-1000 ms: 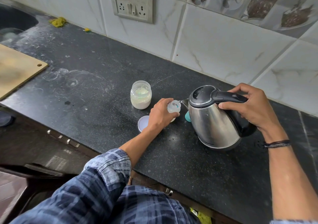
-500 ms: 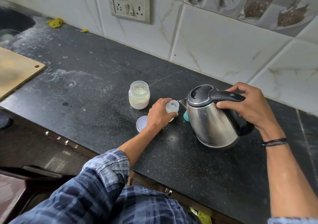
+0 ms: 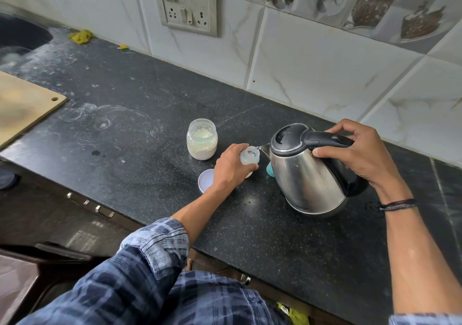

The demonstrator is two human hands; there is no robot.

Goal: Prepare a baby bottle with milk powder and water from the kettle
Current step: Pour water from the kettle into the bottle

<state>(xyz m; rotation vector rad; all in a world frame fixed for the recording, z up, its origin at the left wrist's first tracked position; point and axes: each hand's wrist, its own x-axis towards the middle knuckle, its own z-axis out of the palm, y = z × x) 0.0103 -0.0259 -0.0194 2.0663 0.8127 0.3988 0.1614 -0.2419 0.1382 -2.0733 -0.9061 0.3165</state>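
Observation:
A small clear baby bottle stands on the black counter, and my left hand grips it around its side. My right hand holds the black handle of a steel kettle, which is tilted left with its spout right at the bottle's mouth. An open jar of milk powder stands just left of the bottle. The jar's white lid lies flat in front of it, partly under my wrist. A teal piece shows between bottle and kettle, mostly hidden.
A wooden board lies at the counter's left end beside a dark sink. A switch and socket panel sits on the tiled wall. Yellow scraps lie by the wall. The counter's front edge drops to drawers.
The kettle has tipped a little further toward the bottle, bringing its spout to the bottle's mouth. Both hands keep their grips and the bottle stays in place.

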